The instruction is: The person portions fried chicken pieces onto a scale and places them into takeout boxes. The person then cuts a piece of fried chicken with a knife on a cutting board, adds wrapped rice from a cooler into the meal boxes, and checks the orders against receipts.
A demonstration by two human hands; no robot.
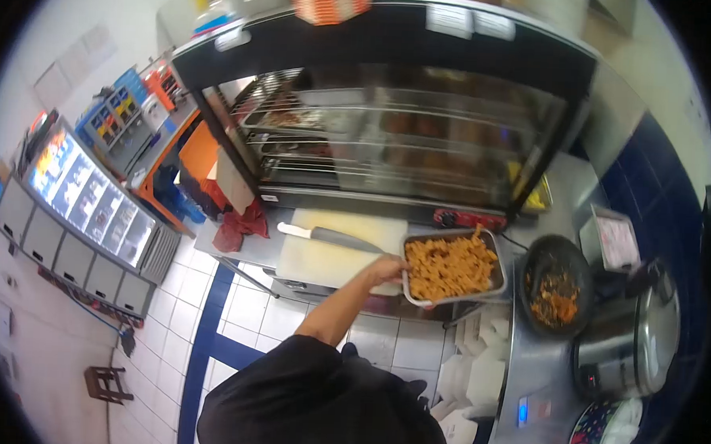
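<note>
My left hand (387, 270) has its fingers closed on the left rim of a metal tray (491, 292). The tray is filled with shredded, orange-brown cooked food (453, 266). It is at the right end of the counter, beside a pale cutting board (322, 262). A large knife (331, 237) with a white handle lies across the board, its tip pointing toward the tray. Right of the tray, a dark frying pan (555, 286) holds scraps of similar food. I cannot make out my right hand in the view.
A glass-fronted food warmer (383, 136) stands behind the board. To the right are a steel cooker (624, 341) and a metal container (612, 241). White takeaway boxes (468, 370) sit below the right counter's edge. A red cloth (243, 227) lies at the counter's left end.
</note>
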